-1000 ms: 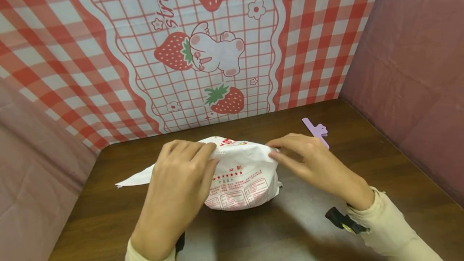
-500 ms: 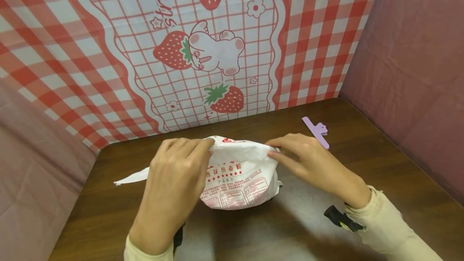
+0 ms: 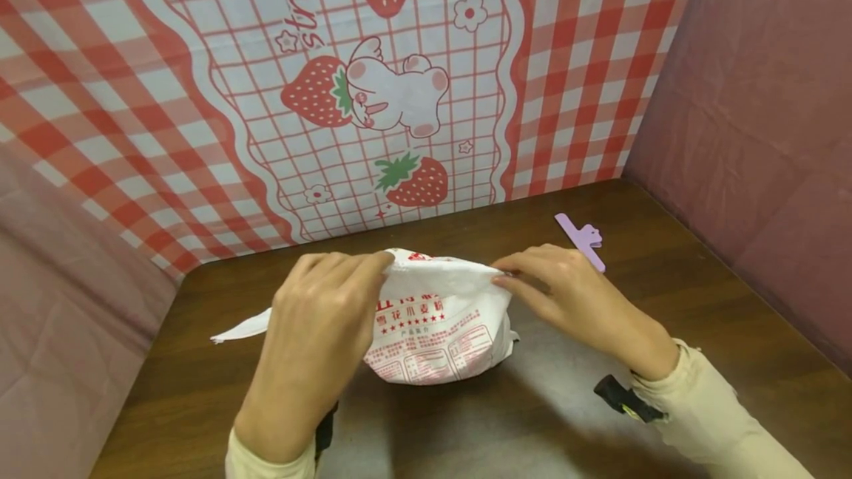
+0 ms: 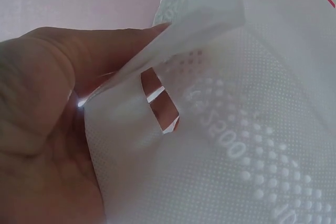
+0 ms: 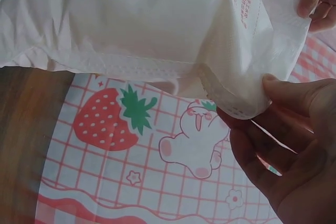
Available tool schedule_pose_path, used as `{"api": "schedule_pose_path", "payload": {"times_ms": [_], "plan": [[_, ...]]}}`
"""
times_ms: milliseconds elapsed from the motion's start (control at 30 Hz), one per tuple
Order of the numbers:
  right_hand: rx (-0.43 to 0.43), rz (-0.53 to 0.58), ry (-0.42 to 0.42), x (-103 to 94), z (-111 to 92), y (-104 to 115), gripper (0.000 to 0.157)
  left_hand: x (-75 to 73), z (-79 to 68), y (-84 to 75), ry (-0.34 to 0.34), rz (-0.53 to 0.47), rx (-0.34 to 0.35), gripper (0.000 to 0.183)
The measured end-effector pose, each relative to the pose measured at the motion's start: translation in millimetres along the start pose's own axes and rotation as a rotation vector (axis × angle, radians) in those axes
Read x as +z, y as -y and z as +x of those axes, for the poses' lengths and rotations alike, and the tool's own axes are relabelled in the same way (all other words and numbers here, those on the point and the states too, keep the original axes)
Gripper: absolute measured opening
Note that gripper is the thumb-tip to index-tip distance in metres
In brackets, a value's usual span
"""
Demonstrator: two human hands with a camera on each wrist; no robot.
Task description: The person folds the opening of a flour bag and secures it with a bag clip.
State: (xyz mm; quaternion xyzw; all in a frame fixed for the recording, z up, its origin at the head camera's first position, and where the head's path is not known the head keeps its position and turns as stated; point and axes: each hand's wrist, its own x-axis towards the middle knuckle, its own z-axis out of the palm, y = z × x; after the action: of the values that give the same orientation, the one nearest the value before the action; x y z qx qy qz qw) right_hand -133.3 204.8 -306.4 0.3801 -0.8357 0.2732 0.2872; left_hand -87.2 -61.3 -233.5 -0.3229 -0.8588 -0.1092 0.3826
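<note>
A white printed bag (image 3: 435, 338) is at six o'clock in the head view, its upper edge pinched by the left hand's grip (image 3: 319, 338) toward ten and the right hand's grip (image 3: 572, 294) toward two, a purple clip (image 3: 580, 242) on the surface (image 3: 200, 301) beyond.

Camera views, three
Head: worn on the head, farthest off; faces forward and down over table (image 3: 180, 383), bag (image 3: 433, 342), left hand (image 3: 319, 338), right hand (image 3: 575, 298) and cloth (image 3: 413, 94). Left wrist: very close; faces left hand and bag, the latter filling most of the frame. Right wrist: close; looks past right hand and bag to cloth, rolled about a quarter turn from head. Shared: bag and left hand, all three; cloth, table and right hand, head and right wrist.
</note>
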Motion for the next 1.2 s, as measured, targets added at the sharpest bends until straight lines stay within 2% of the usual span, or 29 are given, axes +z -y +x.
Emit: {"api": "schedule_pose_path", "payload": {"times_ms": [433, 767, 1100, 1200], "plan": [[-0.135, -0.02, -0.068, 1.6, 2, 0, 0.021, 1.7, -2.4, 4.9, 0.034, -0.032, 0.018, 0.016], [0.009, 0.037, 0.073, -4.3, 1, -2, 0.023, 0.5, -3.1, 9.3, 0.046, -0.047, 0.013, 0.016], [0.023, -0.015, 0.063, -1.4, 2, -2, 0.022, -1.8, -4.5, 11.6, 0.06, -0.087, 0.022, 0.016], [0.037, -0.045, 0.061, -1.9, 2, -2, 0.017, -2.4, -4.1, 12.0, 0.066, -0.097, 0.024, 0.015]]}}
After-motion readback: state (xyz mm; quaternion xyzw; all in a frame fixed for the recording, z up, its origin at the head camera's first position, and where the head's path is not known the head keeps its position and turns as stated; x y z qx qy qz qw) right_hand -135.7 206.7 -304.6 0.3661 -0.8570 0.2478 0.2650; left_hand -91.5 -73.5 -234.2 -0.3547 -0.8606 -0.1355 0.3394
